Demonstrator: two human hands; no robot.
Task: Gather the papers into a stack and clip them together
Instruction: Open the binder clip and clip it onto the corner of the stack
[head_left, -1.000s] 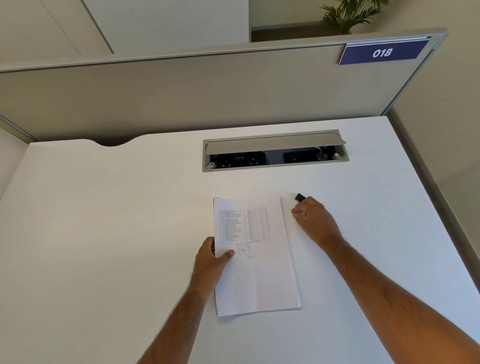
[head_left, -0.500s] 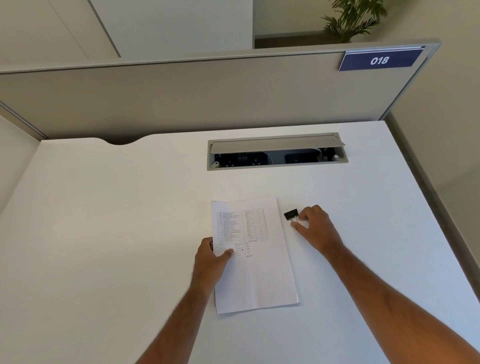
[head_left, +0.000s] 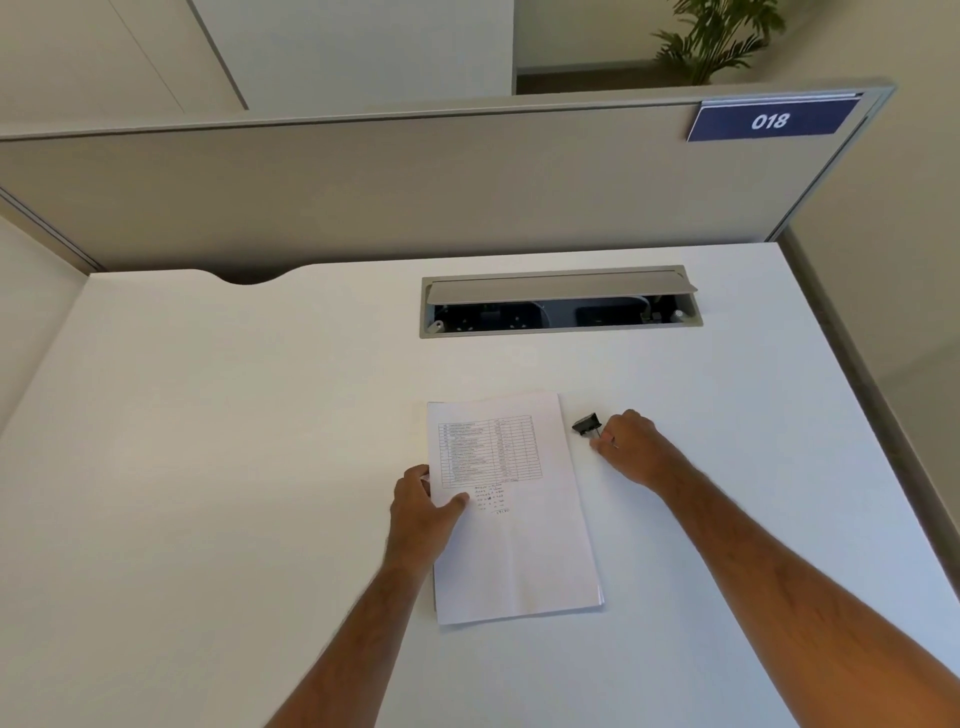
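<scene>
The papers (head_left: 511, 519) lie as one neat white stack on the white table (head_left: 208, 467), a little right of the middle, with the long side running away from the person. The top sheet carries a printed grid in its upper half and some handwritten lines just under it. At the near right corner the lower sheets show a little from under the top one.

The left hand (head_left: 421, 512) holds the stack at its left edge, the thumb pressed on top of the sheet and the fingers curled at the edge. The right hand (head_left: 626, 447) is just beside the upper right part of the stack and pinches with thumb and finger the wire handles of a small black binder clip (head_left: 586, 423). The clip is between this hand and the right edge of the papers, near but not touching them.

The table is bare to the left and to the right. Beyond the stack, an open cable tray (head_left: 558, 304) is set into the table, and a grey partition (head_left: 363, 197) stands along the far edge.
</scene>
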